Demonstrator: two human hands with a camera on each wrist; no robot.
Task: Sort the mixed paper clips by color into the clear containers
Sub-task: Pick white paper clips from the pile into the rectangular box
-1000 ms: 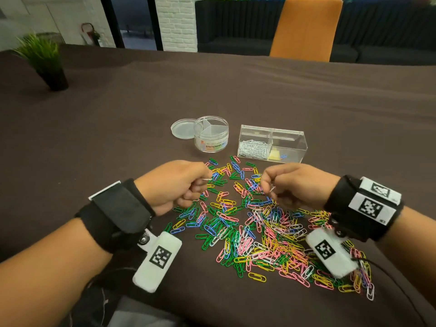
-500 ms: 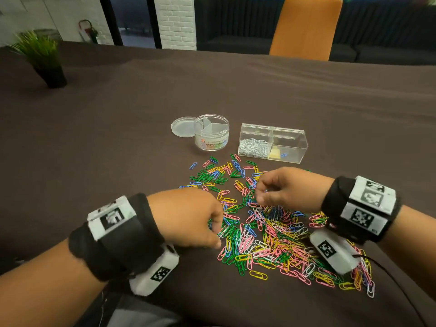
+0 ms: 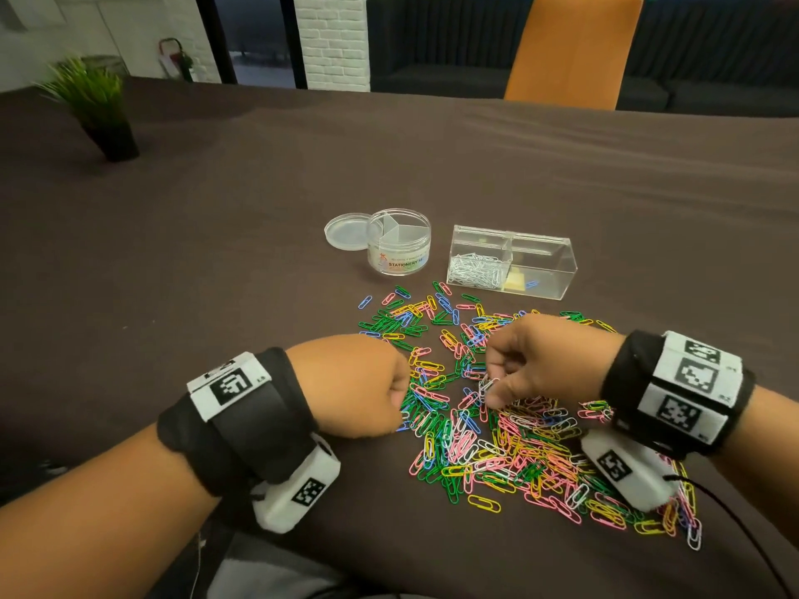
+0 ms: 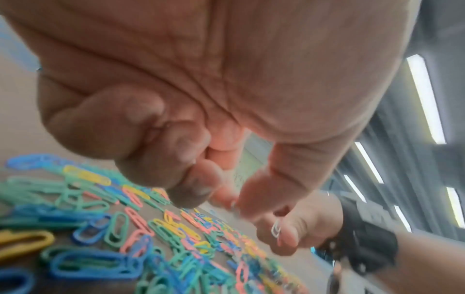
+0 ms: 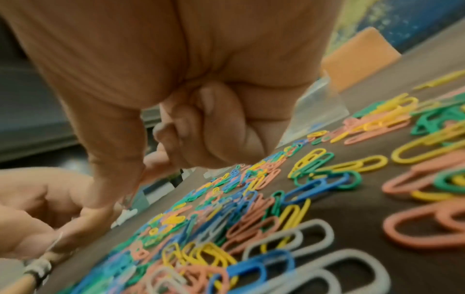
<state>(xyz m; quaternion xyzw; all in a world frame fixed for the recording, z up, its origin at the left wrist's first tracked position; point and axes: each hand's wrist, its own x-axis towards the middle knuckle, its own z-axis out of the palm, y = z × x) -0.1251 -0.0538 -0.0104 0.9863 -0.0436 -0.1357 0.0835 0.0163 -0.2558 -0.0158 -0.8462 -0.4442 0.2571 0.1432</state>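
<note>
Many white clips [image 3: 475, 270] in rectangular box [image 3: 557, 270]

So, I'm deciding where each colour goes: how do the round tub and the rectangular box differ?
The round tub is cylindrical, labelled, split into wedges, and looks empty; its lid lies beside it. The rectangular box is unlabelled, split in two, its left half holding white clips. Both are clear plastic.

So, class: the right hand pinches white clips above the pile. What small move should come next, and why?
Probably carry them to the rectangular clear box and drop them in its left compartment: the right hand pinches white clips, and that compartment already holds the white clips.
</note>
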